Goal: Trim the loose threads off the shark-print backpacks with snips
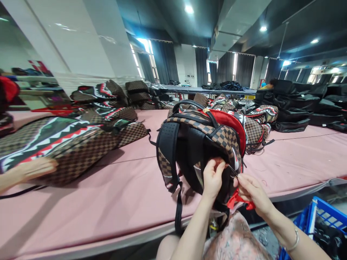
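Note:
A brown checkered backpack (225,135) with black straps and a red lining stands on the pink-covered table in front of me. My left hand (213,178) is closed, its thumb and fingers pinching the backpack's side by a dark opening. Just to the right, my right hand (253,191) pinches a thin dark strip (233,171) that runs toward the left fingertips; I cannot make out exactly what it is. Below the right fingers hangs some red cloth (236,199).
Another person's hand (38,168) rests by a shark-mouth checkered bag (67,148) at left. More checkered bags (108,104) are piled behind it. Black bags (291,104) are stacked at right. A blue crate (311,216) with dark items stands below the pink table edge (298,193).

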### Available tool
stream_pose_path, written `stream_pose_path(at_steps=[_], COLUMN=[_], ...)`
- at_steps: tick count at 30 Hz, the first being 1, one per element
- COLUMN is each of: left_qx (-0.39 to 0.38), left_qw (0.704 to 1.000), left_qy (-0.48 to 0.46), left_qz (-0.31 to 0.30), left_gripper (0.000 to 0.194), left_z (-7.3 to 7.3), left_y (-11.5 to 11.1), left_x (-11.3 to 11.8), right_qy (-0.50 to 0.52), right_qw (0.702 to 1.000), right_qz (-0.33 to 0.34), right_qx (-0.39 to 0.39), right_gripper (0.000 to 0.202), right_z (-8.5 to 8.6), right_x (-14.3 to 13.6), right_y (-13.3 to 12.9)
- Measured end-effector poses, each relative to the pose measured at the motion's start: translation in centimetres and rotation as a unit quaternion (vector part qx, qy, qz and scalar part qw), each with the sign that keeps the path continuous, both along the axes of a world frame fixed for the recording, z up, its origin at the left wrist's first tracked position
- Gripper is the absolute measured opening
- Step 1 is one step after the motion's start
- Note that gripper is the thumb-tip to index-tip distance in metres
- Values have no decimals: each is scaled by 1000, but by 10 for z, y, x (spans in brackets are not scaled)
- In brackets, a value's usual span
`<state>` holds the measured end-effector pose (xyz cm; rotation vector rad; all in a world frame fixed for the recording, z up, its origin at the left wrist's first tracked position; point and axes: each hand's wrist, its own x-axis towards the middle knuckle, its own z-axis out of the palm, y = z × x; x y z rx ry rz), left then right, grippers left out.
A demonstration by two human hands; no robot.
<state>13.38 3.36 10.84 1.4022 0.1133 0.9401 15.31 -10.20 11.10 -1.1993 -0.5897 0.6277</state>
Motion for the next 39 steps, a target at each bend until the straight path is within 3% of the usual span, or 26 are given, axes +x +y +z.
stream_pose_path(at_steps=[8,18,23,27,30,34,39], left_qx=[-14,48,51,114,152,130,165], left_qw=[1000,999,998,987,979,983,976], left_qy=[-10,4,2,36,54,70,89], left_qz=[-10,19,43,106,122,106,107], left_gripper=[9,11,19,16,20,16,8], left_z=[-2,-5,-18,-29,-26,-17,-11], left_y=[-2,0,0,-4,-12,-22,-20], left_x=[1,0,-3,-8,-6,3,18], right_qy=[-2,26,40,41,43,47,49], right_qw=[998,996,996,997,997,997,996], right_qz=[-69,-75,-62,-44,-44,-53,-65], right_qx=[15,42,52,47,41,43,45], right_gripper=[37,36,34,34,34,34,34], right_z=[-1,-2,-1,-4,-7,-8,-11], right_x=[3,4,6,6,6,7,13], right_y=[15,18,16,9,3,-2,-2])
